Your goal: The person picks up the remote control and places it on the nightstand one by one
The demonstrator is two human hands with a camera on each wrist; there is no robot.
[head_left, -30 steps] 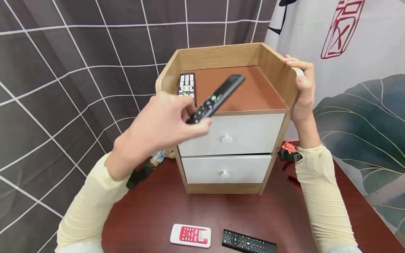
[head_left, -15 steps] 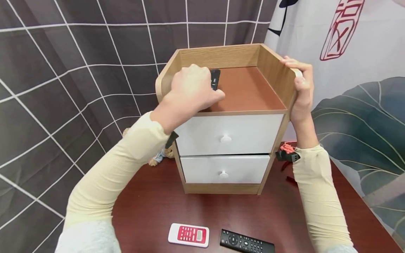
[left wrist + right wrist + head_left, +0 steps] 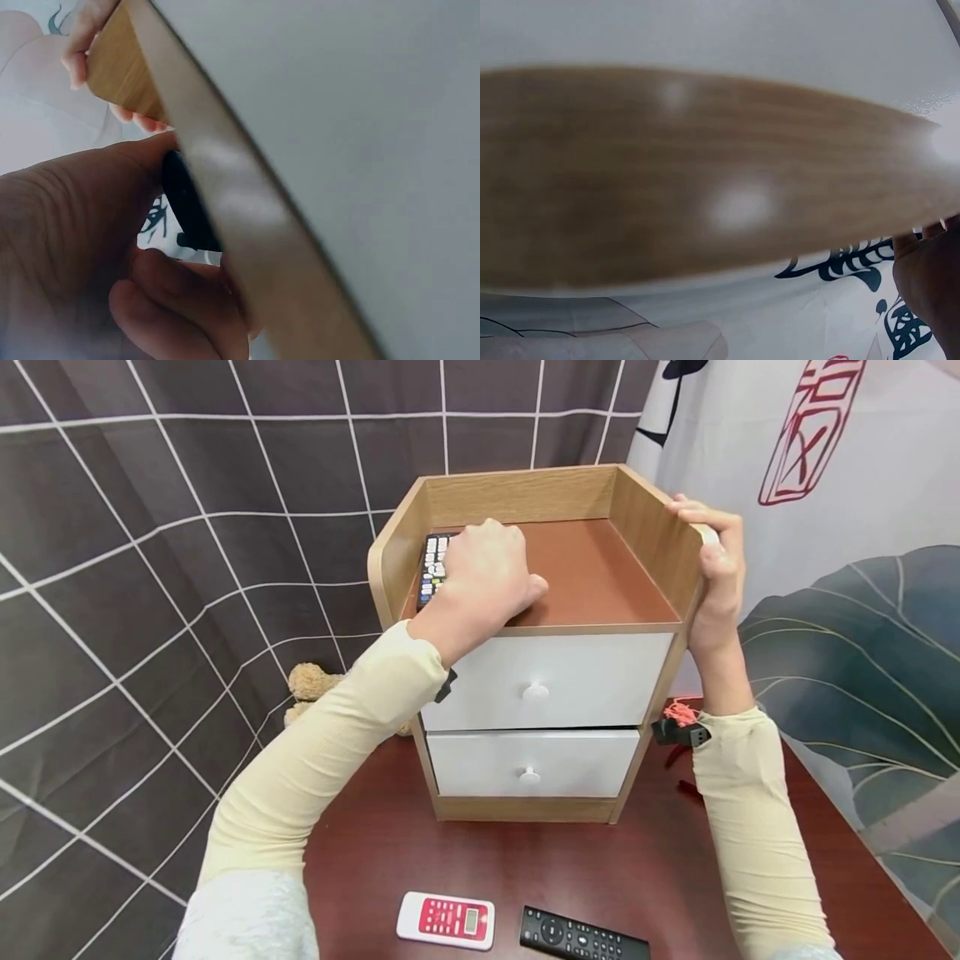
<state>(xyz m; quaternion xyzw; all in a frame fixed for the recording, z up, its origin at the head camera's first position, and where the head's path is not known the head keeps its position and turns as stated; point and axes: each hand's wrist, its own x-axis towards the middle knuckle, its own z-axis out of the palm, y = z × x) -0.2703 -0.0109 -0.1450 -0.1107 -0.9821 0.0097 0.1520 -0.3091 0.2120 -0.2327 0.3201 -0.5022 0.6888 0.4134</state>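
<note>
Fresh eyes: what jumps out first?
The pale wooden cabinet with two white drawers, standing on the dark red tabletop. Next, the left hand over its brown top, holding a black object, and the right hand gripping its right side panel. In front lie a white remote with a red face and, to its right, a long black remote.

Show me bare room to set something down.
Bare: the cabinet top, between the left hand and right side wall; the table, between the cabinet base and the white remote and black remote. Crowded: the top's left side, with that hand and another remote.
</note>
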